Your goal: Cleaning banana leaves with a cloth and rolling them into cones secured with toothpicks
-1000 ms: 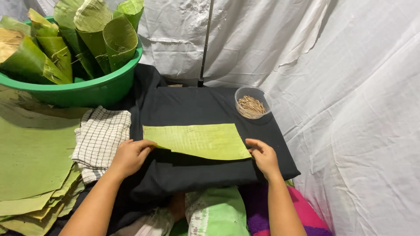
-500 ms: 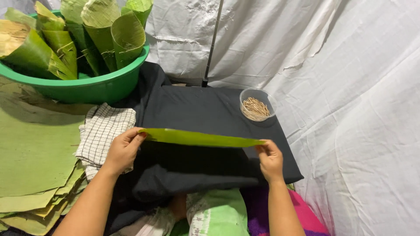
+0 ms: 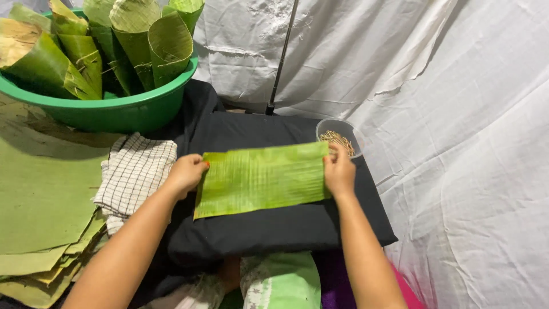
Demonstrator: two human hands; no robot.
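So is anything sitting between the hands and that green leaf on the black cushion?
No. Both hands are already on the leaf: the left hand holds its left edge and the right hand its right edge. The small bowl of sticks sits just behind the right hand, not between it and the leaf.

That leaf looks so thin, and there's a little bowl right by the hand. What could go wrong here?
The banana leaf is held only at its two ends by the left hand and right hand, so a hard pull might split it along its ribs. The small clear bowl of sticks sits right behind the right hand, near the edge of the black cushion; a nudge could tip it and scatter the sticks.
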